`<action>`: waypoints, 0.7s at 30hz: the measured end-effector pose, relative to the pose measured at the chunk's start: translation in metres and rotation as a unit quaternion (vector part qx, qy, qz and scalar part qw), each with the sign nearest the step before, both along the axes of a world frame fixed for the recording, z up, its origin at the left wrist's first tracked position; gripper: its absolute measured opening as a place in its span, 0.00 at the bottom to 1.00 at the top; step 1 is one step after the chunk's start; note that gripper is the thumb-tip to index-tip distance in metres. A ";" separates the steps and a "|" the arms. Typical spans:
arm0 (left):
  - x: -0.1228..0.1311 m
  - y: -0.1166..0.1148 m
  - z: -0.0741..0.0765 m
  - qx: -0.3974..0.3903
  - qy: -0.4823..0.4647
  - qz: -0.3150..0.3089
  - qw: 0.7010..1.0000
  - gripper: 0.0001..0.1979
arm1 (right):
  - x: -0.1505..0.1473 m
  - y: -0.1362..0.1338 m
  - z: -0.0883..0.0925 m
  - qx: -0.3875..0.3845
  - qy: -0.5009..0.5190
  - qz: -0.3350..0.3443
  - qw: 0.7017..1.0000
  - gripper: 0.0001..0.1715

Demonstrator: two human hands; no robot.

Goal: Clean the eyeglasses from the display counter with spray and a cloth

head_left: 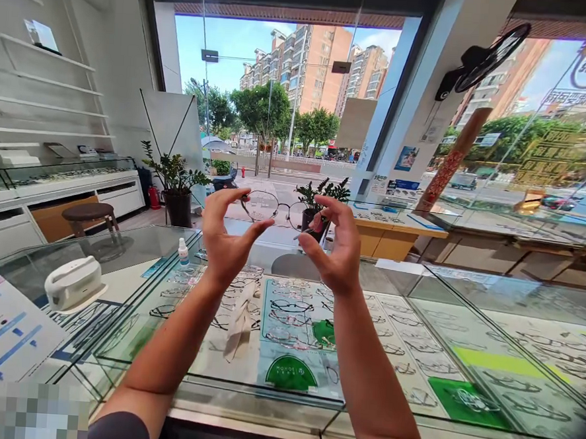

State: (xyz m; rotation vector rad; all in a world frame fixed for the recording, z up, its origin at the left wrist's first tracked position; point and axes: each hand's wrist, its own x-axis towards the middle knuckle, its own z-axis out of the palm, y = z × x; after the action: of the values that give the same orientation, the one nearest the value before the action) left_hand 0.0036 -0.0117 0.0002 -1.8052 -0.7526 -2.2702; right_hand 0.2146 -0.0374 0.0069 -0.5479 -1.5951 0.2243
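Round-rimmed glasses (pixel 283 206) are held at twelve o'clock, long axis lying nine to three, one end gripped by the left hand (pixel 228 243), the other by the right hand (pixel 341 250), neither clearly nearer.

The green half-round card (pixel 292 378) in the glass case (pixel 213 380) reads "MOHO" plus an unclear letter.

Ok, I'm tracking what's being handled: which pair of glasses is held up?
The thin-rimmed round pair, raised between the left hand and the right hand; the other pairs below them lie inside the glass counter.
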 end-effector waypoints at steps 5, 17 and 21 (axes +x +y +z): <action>0.008 -0.005 0.006 -0.015 -0.014 -0.021 1.000 0.24 | -0.003 -0.001 -0.001 0.034 0.031 -0.021 0.999 0.24; 0.005 -0.006 0.001 -0.076 -0.010 -0.005 0.997 0.23 | 0.003 0.013 -0.004 -0.050 0.054 -0.013 0.997 0.24; 0.001 -0.008 0.006 -0.088 0.039 0.012 0.995 0.23 | 0.007 0.012 -0.002 -0.017 0.040 -0.035 0.998 0.25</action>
State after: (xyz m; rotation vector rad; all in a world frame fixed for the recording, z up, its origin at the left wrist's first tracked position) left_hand 0.0047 -0.0196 0.0059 -1.9341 -0.9812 -2.1662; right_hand 0.2213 -0.0255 0.0050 -0.6138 -1.4942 0.2179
